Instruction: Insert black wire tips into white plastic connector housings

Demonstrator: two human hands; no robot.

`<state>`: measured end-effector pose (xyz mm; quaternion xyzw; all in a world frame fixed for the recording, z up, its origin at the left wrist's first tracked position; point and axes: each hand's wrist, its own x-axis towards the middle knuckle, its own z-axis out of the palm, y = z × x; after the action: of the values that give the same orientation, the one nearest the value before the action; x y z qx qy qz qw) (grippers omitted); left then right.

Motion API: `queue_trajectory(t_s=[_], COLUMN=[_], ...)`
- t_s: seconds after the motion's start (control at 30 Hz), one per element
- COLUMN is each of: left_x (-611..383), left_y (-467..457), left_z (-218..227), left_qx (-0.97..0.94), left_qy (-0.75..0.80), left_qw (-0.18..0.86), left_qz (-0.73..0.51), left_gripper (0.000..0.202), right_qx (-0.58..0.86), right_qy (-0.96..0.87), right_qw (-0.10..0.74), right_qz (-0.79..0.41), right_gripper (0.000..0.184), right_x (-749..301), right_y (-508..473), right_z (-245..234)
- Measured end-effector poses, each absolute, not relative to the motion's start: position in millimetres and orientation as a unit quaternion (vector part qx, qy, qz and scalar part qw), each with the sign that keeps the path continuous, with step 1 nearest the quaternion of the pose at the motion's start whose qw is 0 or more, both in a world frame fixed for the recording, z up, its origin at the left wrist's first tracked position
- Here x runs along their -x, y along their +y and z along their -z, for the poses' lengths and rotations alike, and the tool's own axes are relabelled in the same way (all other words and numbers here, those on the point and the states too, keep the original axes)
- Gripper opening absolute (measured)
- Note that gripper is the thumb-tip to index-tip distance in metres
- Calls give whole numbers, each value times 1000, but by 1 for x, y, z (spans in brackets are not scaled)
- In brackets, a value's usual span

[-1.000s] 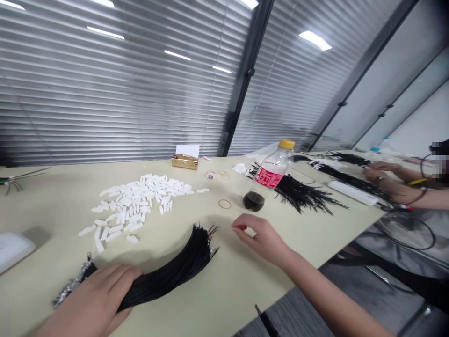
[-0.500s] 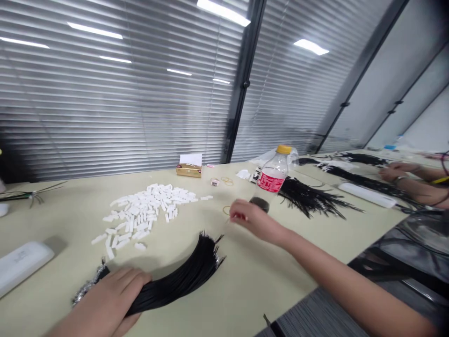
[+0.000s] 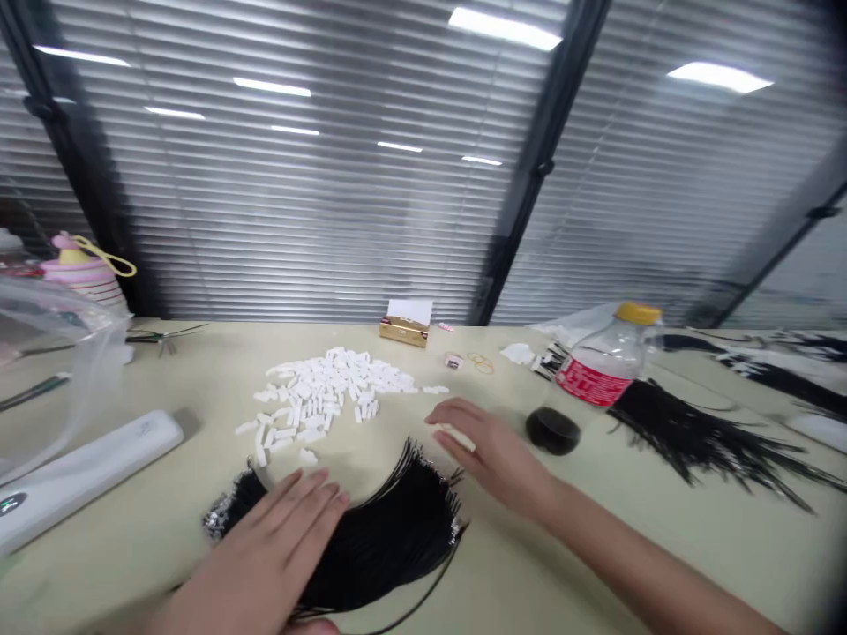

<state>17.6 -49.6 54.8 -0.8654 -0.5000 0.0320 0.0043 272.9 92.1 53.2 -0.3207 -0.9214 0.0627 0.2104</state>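
A bundle of black wires (image 3: 390,538) with silvery metal tips at both ends lies curved on the table, its right end fanned out. My left hand (image 3: 281,538) lies across its left part, fingers stretched and flat on the wires. My right hand (image 3: 483,445) is just beyond the right end of the bundle, thumb and fingers apart. Whether a thin thing lies between those fingertips is too blurred to tell. Past the bundle lies a heap of small white plastic pieces (image 3: 331,388).
A drink bottle with a yellow cap (image 3: 612,357) stands right of my right hand, before more black wires (image 3: 701,432). Rubber bands (image 3: 481,362), a small gold box (image 3: 405,328), a long white device (image 3: 93,476), a clear plastic bag (image 3: 86,379) and a pink-striped container (image 3: 86,273) are around.
The view has swung left. My left hand has gone from wrapped round the wires to flat on them, and the bundle has spread wider. My right hand's fingers have opened; a rubber band beside it no longer shows.
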Motion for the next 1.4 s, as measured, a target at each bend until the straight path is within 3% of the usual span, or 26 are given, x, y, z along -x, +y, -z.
queue_trajectory(t_s=[0.17, 0.33, 0.5, 0.63, 0.77, 0.83, 0.97, 1.17, 1.27, 1.4], left_x=[-48, -48, -38, -28, -27, -28, -29, -31, -31, -24], left_y=[-48, -52, -51, -45, -36, -33, -29, -27, -32, -38], left_z=[-54, -41, -37, -39, -35, -31, -24, -26, -32, -39], left_qx=[859, 854, 860, 872, 863, 867, 874, 859, 861, 860], left_qy=[-511, -513, -500, -483, -504, -498, -480, -509, -507, -509], left_qw=[-27, -65, -97, -83, -23, 7, 62, 46, 29, -18], left_qz=[-34, -62, -7, -5, 26, 14, -32, -24, -6, 48], left_gripper=[73, 58, 89, 76, 63, 58, 46, 28, 40, 49], right_qx=[169, 145, 194, 167, 169, 169, 168, 151, 141, 145], right_qy=[-974, -973, -970, -975, -976, -975, -980, -986, -986, -980], right_qw=[84, -14, -32, -14, 79, 107, 91, 62, 71, 97], right_qz=[-122, -180, -145, -143, -115, -91, -58, -39, -53, -91], right_gripper=[71, 85, 82, 83, 98, 90, 56, 39, 39, 71], right_x=[-236, -235, -235, -240, -241, -238, -231, -225, -228, -239], right_y=[44, 35, 39, 39, 42, 44, 47, 55, 55, 57], right_z=[-43, -29, -31, -25, -16, -14, -12, -11, -15, -22])
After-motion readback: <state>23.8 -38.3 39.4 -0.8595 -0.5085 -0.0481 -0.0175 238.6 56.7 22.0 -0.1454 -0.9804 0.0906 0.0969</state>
